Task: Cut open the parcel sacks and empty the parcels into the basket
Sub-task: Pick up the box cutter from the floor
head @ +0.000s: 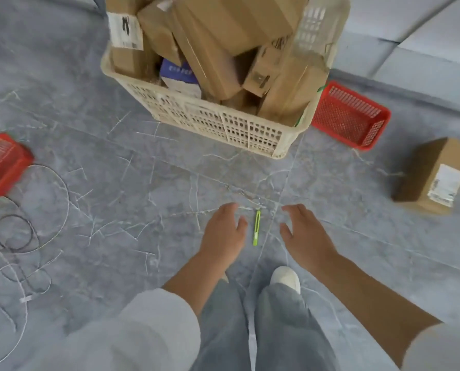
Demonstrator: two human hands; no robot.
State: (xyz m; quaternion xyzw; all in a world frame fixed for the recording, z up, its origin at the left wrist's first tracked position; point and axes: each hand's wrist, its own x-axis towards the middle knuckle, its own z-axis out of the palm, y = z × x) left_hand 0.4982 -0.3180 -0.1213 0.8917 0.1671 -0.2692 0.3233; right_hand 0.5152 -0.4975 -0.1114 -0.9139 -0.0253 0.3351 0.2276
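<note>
**Green cutter lies on the floor between two open, empty hands**

At the far left a small red basket [1,164] lies tipped on the floor, with loose loops of dark cord and pale string [14,234] spread just below it.

Toward the middle, the left hand [223,231] reaches forward and down with its fingers relaxed and slightly spread, holding nothing. Just to its right lies the green cutter [257,227], slim and flat on the floor. Its long axis runs away from the person toward the big basket, leaning only a little off straight ahead. Which end carries the blade is too small to tell. Neither hand touches it.

Beyond it stands the cream basket [223,124], its slotted walls upright, heaped above the rim with brown cardboard parcels [223,36] lying at all angles.

The right hand [304,236] is just right of the cutter, fingers loosely parted and empty. Below it a white shoe [286,278] shows past grey trouser legs.

Further right a second red basket [352,116] sits against the cream basket's corner, and a single labelled cardboard box [432,175] lies well apart on the floor.

The floor [116,170] is grey marbled tile with pale veins and thin joints. A pale wall or ledge [411,22] fills the top right corner.
</note>
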